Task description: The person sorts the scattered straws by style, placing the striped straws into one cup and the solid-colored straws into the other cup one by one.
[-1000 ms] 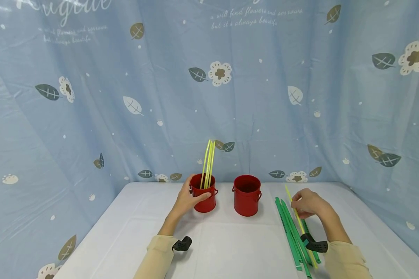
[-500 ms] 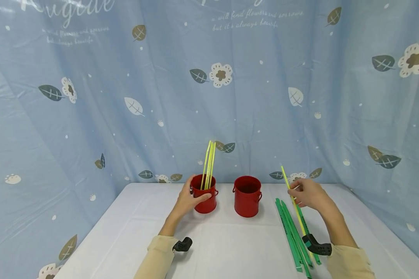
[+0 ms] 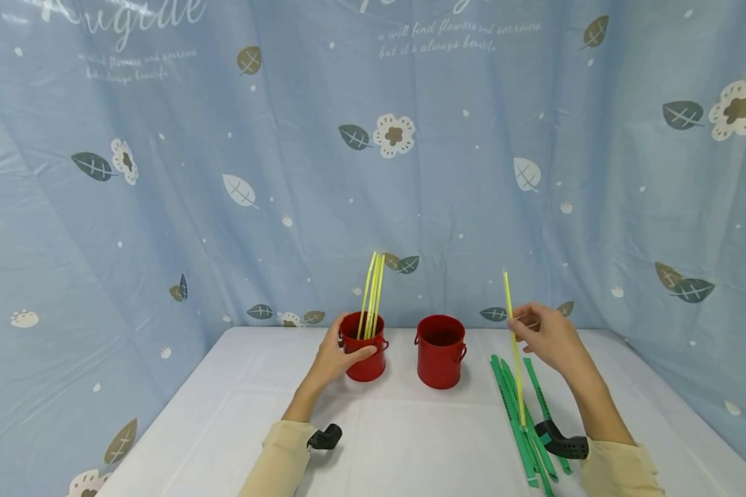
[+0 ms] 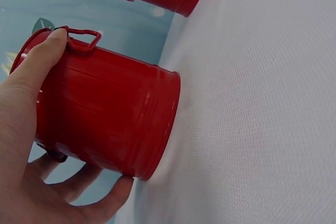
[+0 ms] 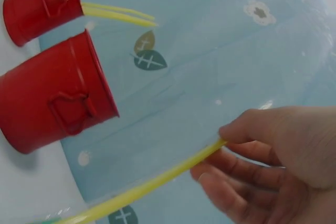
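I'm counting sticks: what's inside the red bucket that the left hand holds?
Several yellow sticks lean in the red bucket, their upper ends above its rim. Their lower ends and the bucket's floor are hidden by its front wall.

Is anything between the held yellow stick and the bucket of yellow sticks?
Yes: the middle bucket stands between the stick, in the right hand, and the left bucket. Lifting the stick over the middle bucket looks possible.

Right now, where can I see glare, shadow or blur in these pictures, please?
Head view: pale glare at the top left of the blue curtain; left wrist view: soft shadow on the white tablecloth by the held red bucket; right wrist view: slightly hazy, the yellow stick soft-edged.
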A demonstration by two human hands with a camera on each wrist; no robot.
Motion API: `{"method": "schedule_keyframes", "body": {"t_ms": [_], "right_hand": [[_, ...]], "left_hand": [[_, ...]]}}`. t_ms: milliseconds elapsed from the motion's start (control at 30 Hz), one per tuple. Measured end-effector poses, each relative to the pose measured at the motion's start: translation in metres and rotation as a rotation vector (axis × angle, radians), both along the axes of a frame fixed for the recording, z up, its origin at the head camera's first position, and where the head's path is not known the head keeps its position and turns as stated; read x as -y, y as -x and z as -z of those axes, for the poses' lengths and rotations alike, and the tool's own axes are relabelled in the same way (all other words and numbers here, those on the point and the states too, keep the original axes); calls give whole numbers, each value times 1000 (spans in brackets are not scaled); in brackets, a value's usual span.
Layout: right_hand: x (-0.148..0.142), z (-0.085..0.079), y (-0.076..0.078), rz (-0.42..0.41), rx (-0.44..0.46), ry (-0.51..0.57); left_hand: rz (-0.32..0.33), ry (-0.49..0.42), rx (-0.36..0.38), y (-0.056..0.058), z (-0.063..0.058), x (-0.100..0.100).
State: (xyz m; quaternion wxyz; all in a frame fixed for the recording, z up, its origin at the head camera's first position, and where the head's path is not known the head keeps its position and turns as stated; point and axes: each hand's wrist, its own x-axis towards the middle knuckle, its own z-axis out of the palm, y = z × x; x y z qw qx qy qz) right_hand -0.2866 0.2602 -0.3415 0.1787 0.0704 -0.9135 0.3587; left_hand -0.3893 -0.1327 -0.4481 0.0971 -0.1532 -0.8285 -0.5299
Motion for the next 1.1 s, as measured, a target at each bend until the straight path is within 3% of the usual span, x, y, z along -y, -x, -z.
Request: {"method": "schedule_keyframes", "body": {"t_ms": [367,700,1100], "right_hand": [[27,2,7,-47,-147,116],[59,10,17,-151,-105,176],[105,3,31,-284,-20,227]], "left_hand": [[-8,17,10,0,0,1],[2,8,3,-1,-1,0],[-6,2,-7,1,2,0]]}}
